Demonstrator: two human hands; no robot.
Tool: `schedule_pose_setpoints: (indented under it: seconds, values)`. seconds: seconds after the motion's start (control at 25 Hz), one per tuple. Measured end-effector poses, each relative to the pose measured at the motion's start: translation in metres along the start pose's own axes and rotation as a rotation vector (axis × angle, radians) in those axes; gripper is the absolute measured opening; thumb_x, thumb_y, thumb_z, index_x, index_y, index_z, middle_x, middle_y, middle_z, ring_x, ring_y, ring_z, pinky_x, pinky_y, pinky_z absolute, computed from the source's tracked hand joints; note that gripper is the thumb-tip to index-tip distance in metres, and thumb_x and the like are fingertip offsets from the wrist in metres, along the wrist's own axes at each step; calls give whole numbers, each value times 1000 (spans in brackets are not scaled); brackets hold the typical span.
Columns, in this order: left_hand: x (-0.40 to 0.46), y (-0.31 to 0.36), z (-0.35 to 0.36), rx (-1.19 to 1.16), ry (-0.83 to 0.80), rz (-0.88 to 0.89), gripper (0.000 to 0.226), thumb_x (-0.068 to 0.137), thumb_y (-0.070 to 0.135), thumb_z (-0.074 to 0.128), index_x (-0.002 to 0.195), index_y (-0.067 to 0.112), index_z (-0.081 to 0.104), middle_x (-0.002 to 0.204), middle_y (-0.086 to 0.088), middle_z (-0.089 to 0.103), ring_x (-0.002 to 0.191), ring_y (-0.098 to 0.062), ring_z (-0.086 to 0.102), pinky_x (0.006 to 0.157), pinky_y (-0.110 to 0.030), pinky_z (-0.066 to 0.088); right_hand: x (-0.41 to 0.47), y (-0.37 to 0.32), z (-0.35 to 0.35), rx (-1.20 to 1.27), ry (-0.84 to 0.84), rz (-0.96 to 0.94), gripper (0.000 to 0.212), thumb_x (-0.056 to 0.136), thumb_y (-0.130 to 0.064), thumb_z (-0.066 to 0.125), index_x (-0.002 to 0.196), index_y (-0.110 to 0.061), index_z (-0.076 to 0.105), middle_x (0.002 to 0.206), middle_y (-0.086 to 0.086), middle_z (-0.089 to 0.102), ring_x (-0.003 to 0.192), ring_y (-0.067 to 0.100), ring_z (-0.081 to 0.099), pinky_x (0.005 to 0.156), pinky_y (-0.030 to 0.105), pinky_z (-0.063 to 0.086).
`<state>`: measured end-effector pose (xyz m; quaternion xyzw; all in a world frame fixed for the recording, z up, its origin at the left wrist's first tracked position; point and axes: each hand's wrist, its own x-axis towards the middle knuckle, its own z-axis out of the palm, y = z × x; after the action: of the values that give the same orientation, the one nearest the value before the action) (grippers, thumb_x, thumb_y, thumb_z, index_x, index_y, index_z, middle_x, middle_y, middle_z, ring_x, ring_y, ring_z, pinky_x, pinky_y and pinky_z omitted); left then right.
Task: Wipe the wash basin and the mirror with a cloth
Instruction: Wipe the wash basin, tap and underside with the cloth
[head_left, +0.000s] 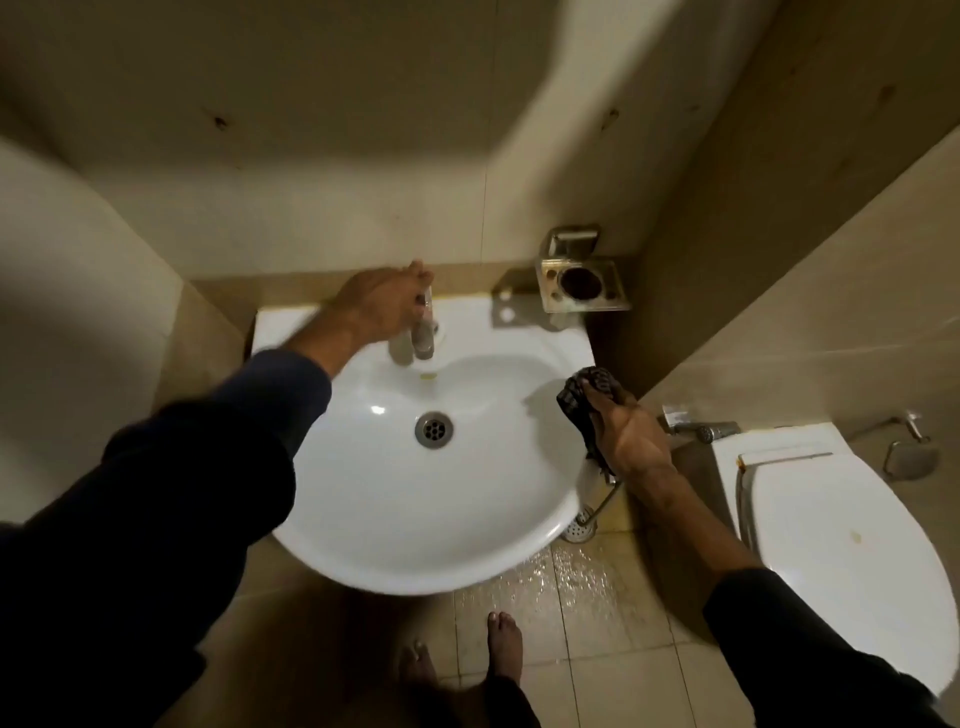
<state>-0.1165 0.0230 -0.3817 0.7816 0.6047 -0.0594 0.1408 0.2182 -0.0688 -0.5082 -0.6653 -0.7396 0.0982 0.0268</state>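
Observation:
A white wash basin (395, 499) hangs on the tiled wall, with a metal drain (434, 428) in its bowl. My left hand (376, 304) grips the top of the metal tap (423, 340) at the basin's back edge. My right hand (626, 434) holds a dark patterned cloth (584, 389) against the basin's right rim, palm turned up. No water is seen running. The mirror is out of view.
A metal holder (582, 288) is fixed to the wall right of the tap. A white toilet (841, 545) with its lid down stands at the right, a hand sprayer (711, 431) beside it. The floor (545, 582) under the basin is wet. My bare feet (504, 644) stand below.

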Motion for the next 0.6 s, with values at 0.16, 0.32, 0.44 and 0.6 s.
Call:
schedule_pose_setpoints:
  seconds: [0.16,0.32,0.44,0.6]
  values:
    - [0,0,0,38,-4,21,29,93,29,52,119,17,55,131,-10,59,109,-36,58,90,-43,46,-106,-15,6,106,-167,105,57,99,-26,48,152,-30,27,133,23,50,87,33,65,66,38,55]
    - [1,0,2,43,15,14,27,93,31,54,115,16,56,122,-12,63,104,-36,59,82,-40,44,-170,-62,18,-138,-335,69,118,72,-37,81,155,-28,-2,147,27,32,73,17,66,56,24,56]
    - [2,0,4,38,45,31,25,93,30,54,113,15,57,126,-11,61,103,-36,59,83,-41,44,-191,-97,23,-114,-334,77,117,58,-38,89,153,-27,21,134,23,46,56,15,63,44,23,50]
    - [4,-3,7,66,40,34,24,94,30,51,113,16,54,135,-10,57,105,-36,59,85,-42,47,-187,-90,13,-29,-292,13,95,67,-29,85,148,-27,36,130,19,52,64,23,68,50,31,57]
